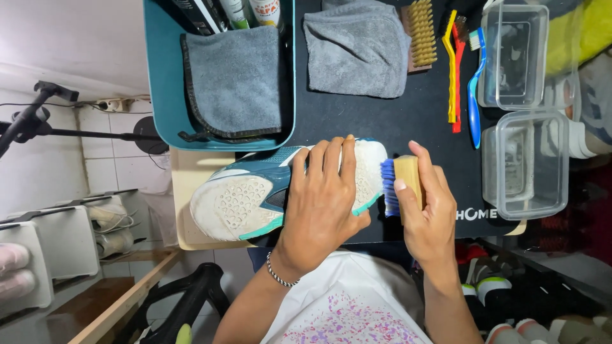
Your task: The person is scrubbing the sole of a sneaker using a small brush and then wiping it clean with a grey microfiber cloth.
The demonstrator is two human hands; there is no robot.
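My left hand (pixel 322 207) lies over the shoe (pixel 280 191), which rests sole-up on its side at the near edge of the black mat (pixel 382 121), its heel end hanging past the mat's left edge onto a pale board (pixel 185 185). My fingers there are spread slightly and curled over the white sole, clamped on the shoe's forepart, with a beaded bracelet (pixel 280 275) on the wrist. Just to the right, my right hand (pixel 427 210) grips a wooden brush (pixel 403 185), thumb on the near side and fingers wrapped over the block; its blue bristles touch the toe end of the sole. Further along the mat's right edge stand two clear plastic boxes (pixel 526 162); I cannot tell what lies in them beyond a wet film or residue. Beyond the shoe, toward the mat's far edge, lie a folded grey towel (pixel 357 51), a tan bristle brush (pixel 421 32), and three slim brushes (pixel 462 76), yellow, red and blue, side by side. At the far left corner sits a teal tray (pixel 159 83) holding another grey cloth (pixel 233 83), dark-edged, and several bottles (pixel 245 13) standing at its far wall.
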